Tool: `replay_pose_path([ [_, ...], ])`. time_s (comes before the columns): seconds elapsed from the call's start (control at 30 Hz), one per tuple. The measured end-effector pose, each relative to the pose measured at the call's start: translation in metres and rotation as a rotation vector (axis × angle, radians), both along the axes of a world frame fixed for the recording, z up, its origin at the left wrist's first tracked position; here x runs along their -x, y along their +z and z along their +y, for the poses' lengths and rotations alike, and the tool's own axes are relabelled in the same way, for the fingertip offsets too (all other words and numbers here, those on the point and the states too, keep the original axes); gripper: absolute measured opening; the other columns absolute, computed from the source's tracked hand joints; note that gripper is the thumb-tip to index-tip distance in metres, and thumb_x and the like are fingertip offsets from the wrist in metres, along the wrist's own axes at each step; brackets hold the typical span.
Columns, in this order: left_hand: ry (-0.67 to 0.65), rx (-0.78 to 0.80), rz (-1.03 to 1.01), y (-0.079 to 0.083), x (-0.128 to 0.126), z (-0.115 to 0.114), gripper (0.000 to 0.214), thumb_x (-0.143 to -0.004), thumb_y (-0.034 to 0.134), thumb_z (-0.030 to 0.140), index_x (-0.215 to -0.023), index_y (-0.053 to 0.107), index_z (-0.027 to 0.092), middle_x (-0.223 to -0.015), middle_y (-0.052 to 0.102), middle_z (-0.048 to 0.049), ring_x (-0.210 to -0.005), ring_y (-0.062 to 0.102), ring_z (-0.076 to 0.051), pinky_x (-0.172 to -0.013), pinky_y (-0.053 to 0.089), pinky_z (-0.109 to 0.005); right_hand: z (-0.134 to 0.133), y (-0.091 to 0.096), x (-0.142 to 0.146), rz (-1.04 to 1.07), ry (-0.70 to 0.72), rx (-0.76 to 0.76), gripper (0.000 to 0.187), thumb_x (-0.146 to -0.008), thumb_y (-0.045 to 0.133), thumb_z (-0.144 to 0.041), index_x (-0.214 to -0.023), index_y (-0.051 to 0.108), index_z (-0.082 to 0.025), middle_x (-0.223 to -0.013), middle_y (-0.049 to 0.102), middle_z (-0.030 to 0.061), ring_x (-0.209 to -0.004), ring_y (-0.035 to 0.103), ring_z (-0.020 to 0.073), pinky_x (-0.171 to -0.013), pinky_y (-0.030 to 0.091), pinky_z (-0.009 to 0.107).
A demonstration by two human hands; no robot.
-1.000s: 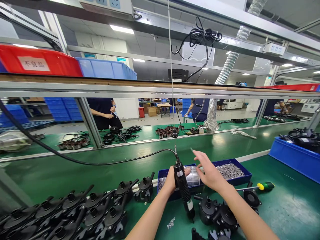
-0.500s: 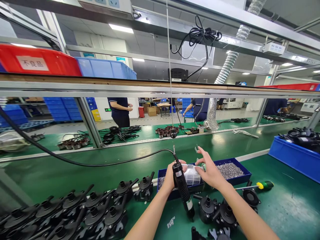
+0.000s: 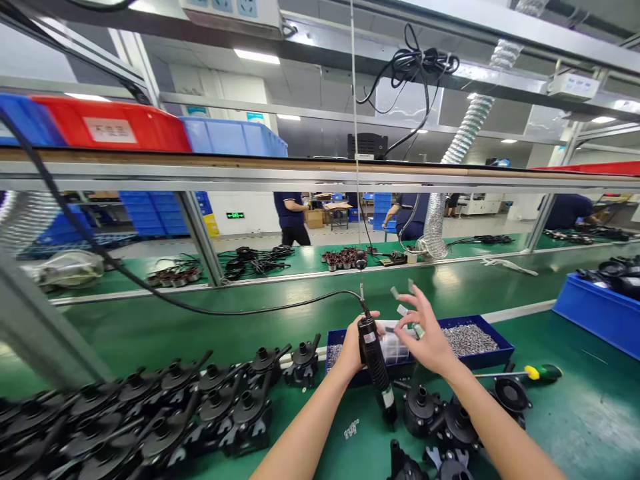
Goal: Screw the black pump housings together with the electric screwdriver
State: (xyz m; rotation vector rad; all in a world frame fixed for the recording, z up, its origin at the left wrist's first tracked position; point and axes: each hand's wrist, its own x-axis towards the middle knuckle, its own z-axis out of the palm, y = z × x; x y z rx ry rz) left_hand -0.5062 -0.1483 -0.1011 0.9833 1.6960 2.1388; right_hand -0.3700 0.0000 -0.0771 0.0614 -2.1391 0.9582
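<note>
My left hand is closed around a roll of clear labels, partly hidden behind a hanging black electric screwdriver. My right hand is just right of the roll, thumb and forefinger drawn together at a small label. Several small translucent labels cling to its fingertips, the other fingers raised and apart. Under both hands lies a blue tray of small metal screws. Black pump-like housings stand close below my right forearm.
Rows of black housings fill the left bench. Small white pieces lie near the screwdriver tip. A yellow-green screwdriver lies at right, before a blue bin of black parts. A cable crosses leftward. People stand beyond the shelf.
The view has swung slightly left, so the bench appears shifted right. My right hand has lifted a little from the roll, and more labels show at its fingertips. My left hand keeps its hold.
</note>
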Motion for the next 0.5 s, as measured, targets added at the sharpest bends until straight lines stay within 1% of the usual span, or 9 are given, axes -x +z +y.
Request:
replay_pose_path([
  [0.1, 0.093, -0.018, 0.000, 0.004, 0.002, -0.013, 0.022, -0.077, 0.083, 0.031, -0.092, 0.073, 0.018, -0.086, 0.071, -0.0047, -0.089, 0.073, -0.025, -0.085, 0.060, -0.039, 0.002, 0.008, 0.000, 0.048, -0.035, 0.103, 0.089, -0.105, 0.065, -0.033, -0.174, 0.011, -0.041, -0.161, 0.048, 0.0156, -0.094, 0.077, 0.0209, -0.110, 0.059, 0.059],
  [0.2, 0.221, -0.028, 0.024, 0.000, -0.009, -0.050, 0.020, -0.075, 0.079, 0.019, -0.094, 0.073, 0.020, -0.110, 0.069, -0.0086, -0.110, 0.068, -0.026, -0.098, 0.056, -0.039, -0.001, 0.026, -0.008, 0.102, -0.050, 0.187, 0.096, -0.101, 0.072, -0.035, -0.173, 0.010, -0.046, -0.172, 0.033, 0.0129, -0.111, 0.073, 0.0240, -0.096, 0.068, 0.045],
  [0.27, 0.308, -0.034, 0.049, -0.013, -0.032, -0.084, 0.026, -0.080, 0.072, 0.015, -0.104, 0.071, 0.022, -0.117, 0.064, -0.0079, -0.114, 0.063, -0.024, -0.103, 0.052, -0.038, -0.009, 0.043, -0.019, 0.147, -0.056, 0.238, 0.099, -0.097, 0.077, -0.033, -0.172, 0.014, -0.050, -0.176, 0.025, 0.0085, -0.121, 0.068, 0.0259, -0.080, 0.071, 0.035],
  [0.33, 0.383, -0.030, 0.125, -0.034, -0.065, -0.117, 0.027, -0.091, 0.064, 0.016, -0.116, 0.063, 0.025, -0.107, 0.061, -0.0041, -0.102, 0.060, -0.021, -0.097, 0.052, -0.035, -0.022, 0.058, -0.037, 0.192, -0.045, 0.266, 0.099, -0.095, 0.079, -0.029, -0.171, 0.020, -0.051, -0.175, 0.023, 0.0067, -0.124, 0.065, 0.0266, -0.073, 0.070, 0.031],
  [0.37, 0.361, -0.010, 0.209, -0.047, -0.083, -0.130, 0.026, -0.094, 0.065, 0.019, -0.119, 0.062, 0.026, -0.107, 0.060, -0.0041, -0.099, 0.060, -0.021, -0.095, 0.052, -0.035, -0.031, 0.063, -0.048, 0.201, -0.030, 0.281, 0.099, -0.095, 0.079, -0.027, -0.170, 0.021, -0.052, -0.175, 0.023, 0.0065, -0.124, 0.065, 0.0263, -0.075, 0.069, 0.032],
  [0.4, 0.285, 0.012, 0.293, -0.060, -0.100, -0.141, 0.032, -0.095, 0.069, 0.024, -0.126, 0.060, 0.026, -0.114, 0.061, -0.0062, -0.103, 0.062, -0.023, -0.097, 0.054, -0.038, -0.040, 0.065, -0.060, 0.204, -0.016, 0.304, 0.098, -0.095, 0.079, -0.025, -0.169, 0.022, -0.053, -0.173, 0.025, 0.0065, -0.122, 0.065, 0.0255, -0.074, 0.068, 0.031],
  [0.43, 0.199, 0.026, 0.355, -0.074, -0.117, -0.148, 0.050, -0.090, 0.076, 0.031, -0.136, 0.057, 0.026, -0.126, 0.062, -0.0102, -0.112, 0.064, -0.027, -0.102, 0.055, -0.043, -0.051, 0.065, -0.072, 0.194, -0.001, 0.335, 0.098, -0.096, 0.078, -0.024, -0.169, 0.021, -0.054, -0.172, 0.027, 0.0061, -0.121, 0.065, 0.0246, -0.073, 0.067, 0.031],
  [0.47, 0.097, 0.048, 0.392, -0.086, -0.131, -0.151, 0.076, -0.082, 0.086, 0.039, -0.147, 0.050, 0.026, -0.138, 0.060, -0.0147, -0.124, 0.063, -0.034, -0.107, 0.055, -0.050, -0.061, 0.062, -0.085, 0.176, 0.013, 0.370, 0.096, -0.097, 0.077, -0.024, -0.168, 0.021, -0.055, -0.170, 0.029, 0.0060, -0.120, 0.065, 0.0241, -0.071, 0.066, 0.030],
  [0.5, 0.025, 0.075, 0.370, -0.096, -0.143, -0.151, 0.096, -0.076, 0.092, 0.043, -0.156, 0.041, 0.025, -0.146, 0.057, -0.0183, -0.132, 0.062, -0.039, -0.111, 0.054, -0.055, -0.072, 0.057, -0.098, 0.149, 0.016, 0.405, 0.094, -0.099, 0.076, -0.024, -0.168, 0.021, -0.056, -0.170, 0.030, 0.0062, -0.119, 0.065, 0.0241, -0.070, 0.064, 0.030],
])
